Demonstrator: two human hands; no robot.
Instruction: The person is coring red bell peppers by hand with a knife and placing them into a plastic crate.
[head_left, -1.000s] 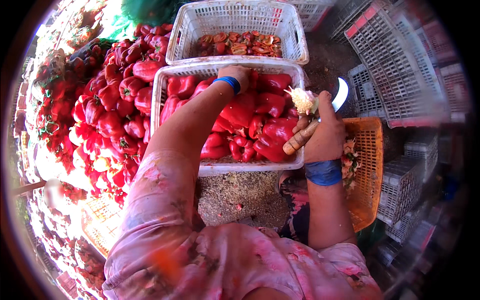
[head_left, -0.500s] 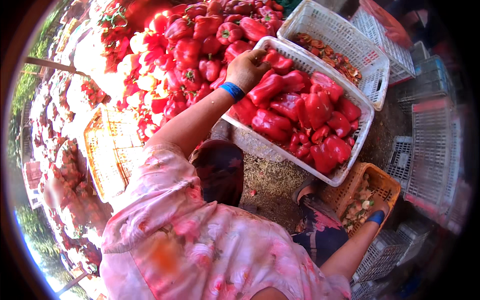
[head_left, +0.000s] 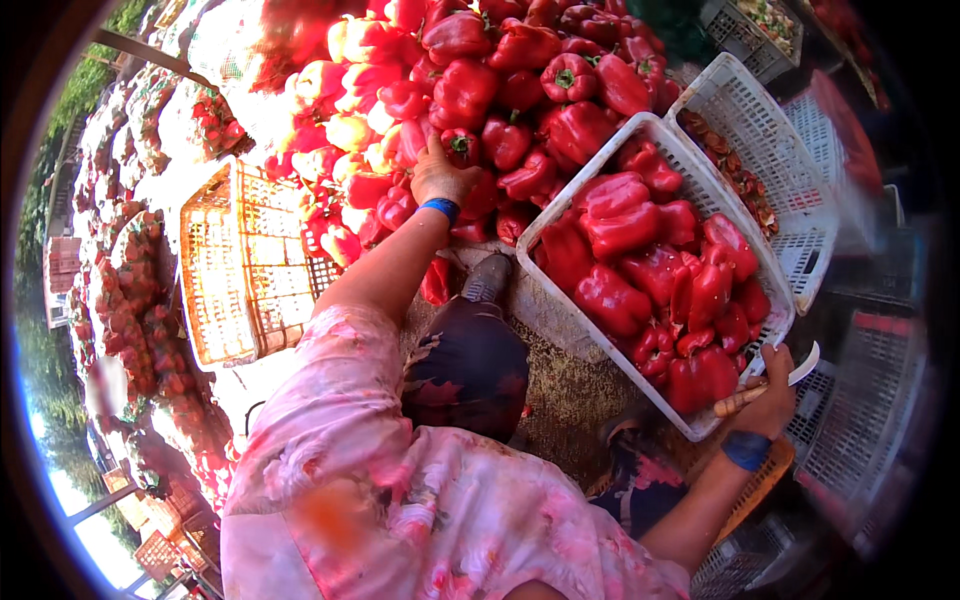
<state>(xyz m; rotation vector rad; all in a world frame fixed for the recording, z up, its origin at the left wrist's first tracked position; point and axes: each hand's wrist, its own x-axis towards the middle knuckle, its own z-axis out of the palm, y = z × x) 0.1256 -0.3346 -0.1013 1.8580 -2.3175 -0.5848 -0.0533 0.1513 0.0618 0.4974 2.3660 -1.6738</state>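
Note:
My left hand (head_left: pixel 443 178) reaches onto a big heap of red bell peppers (head_left: pixel 465 95), its fingers stretched out against the peppers there. It seems to hold none, though its fingertips are partly hidden. My right hand (head_left: pixel 772 398) is closed around the wooden handle of a small knife (head_left: pixel 741 402) with a curved pale blade, beside the near right corner of a white plastic crate (head_left: pixel 610 350). That crate is filled with glossy red bell peppers (head_left: pixel 612 300) and stands tilted in front of me. Blue bands circle both wrists.
Behind the full crate stands another white crate (head_left: pixel 800 180) with red scraps in it. An orange crate (head_left: pixel 765 485) is partly hidden under my right forearm. At left is a yellow-orange crate (head_left: pixel 215 290), with filled sacks (head_left: pixel 135 330) beyond. More crates (head_left: pixel 870 400) are at right.
My left hand has moved from the white crate's far corner onto the pepper heap. My right hand has risen out of the orange crate, and its knife now shows. The view has shifted.

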